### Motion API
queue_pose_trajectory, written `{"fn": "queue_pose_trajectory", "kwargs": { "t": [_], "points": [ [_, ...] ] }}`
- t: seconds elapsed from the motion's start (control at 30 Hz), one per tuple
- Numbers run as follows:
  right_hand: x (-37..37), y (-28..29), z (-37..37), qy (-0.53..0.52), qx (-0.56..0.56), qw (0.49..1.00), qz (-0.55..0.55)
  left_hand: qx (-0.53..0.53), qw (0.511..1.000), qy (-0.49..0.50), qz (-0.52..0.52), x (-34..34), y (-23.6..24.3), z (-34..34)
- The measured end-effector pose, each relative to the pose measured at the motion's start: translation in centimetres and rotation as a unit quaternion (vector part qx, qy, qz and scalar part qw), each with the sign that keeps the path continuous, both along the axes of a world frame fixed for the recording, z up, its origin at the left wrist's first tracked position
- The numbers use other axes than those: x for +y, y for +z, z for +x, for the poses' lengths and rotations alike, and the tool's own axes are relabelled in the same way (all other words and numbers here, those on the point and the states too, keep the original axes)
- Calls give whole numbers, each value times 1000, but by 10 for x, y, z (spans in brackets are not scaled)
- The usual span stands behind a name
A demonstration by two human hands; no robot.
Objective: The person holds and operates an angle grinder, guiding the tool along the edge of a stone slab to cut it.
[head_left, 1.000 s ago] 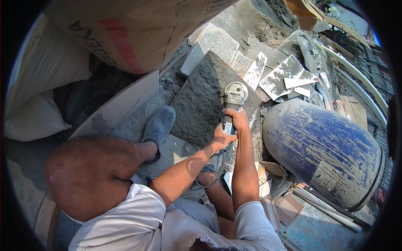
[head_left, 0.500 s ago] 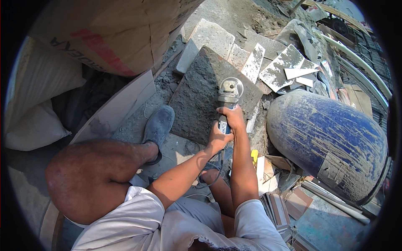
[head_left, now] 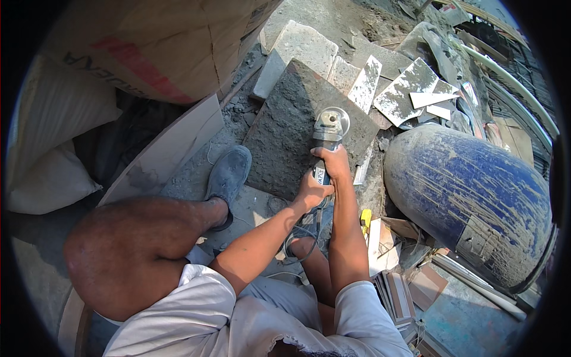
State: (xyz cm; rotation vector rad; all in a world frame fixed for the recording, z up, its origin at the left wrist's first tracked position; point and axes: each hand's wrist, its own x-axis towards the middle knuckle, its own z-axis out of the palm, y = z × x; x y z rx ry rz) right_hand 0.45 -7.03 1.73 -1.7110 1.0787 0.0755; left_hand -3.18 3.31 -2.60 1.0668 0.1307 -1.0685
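Note:
Both of my hands are closed around an angle grinder (head_left: 326, 138) with a metal gear head and a dark blue body. My right hand (head_left: 334, 163) grips the body just behind the head. Closer to me, my left hand (head_left: 311, 191) wraps the rear of the body, its thumb across a pale label. The grinder's round guard or disc lies over a square slab (head_left: 276, 137) coated in rough grey mortar. Whether the disc touches the slab, I cannot tell. A dark cord (head_left: 316, 223) hangs from the grinder's rear end toward my legs.
A mortar-smeared blue barrel (head_left: 470, 196) lies at the right. Broken tiles (head_left: 410, 89) and a pale slab (head_left: 300, 53) are beyond the work. My shoe (head_left: 229, 172) is at the slab's left edge. A large brown paper bag (head_left: 160, 47) and a leaning board (head_left: 169, 146) are at left.
The surroundings have shifted slightly up and right in view. Against the slab, the grinder sits a little nearer to me. Both hands keep the same grip.

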Motion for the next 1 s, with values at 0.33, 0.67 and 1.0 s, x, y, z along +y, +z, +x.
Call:
{"fn": "queue_pose_trajectory", "kwargs": {
  "t": [0.33, 0.67, 1.0],
  "points": [
    [-14, 1, 0, 8, -16, 999, 36, -61, 989, 11, 135, -19, 1, -9],
    [-30, -1, 1, -13, 20, 999, 48, -89, 981, -70, 160, -26, 7, -3],
    [-18, -8, 0, 19, 14, 999, 34, -28, 997, 7, 69, -18, 10, 0]
  ]
}}
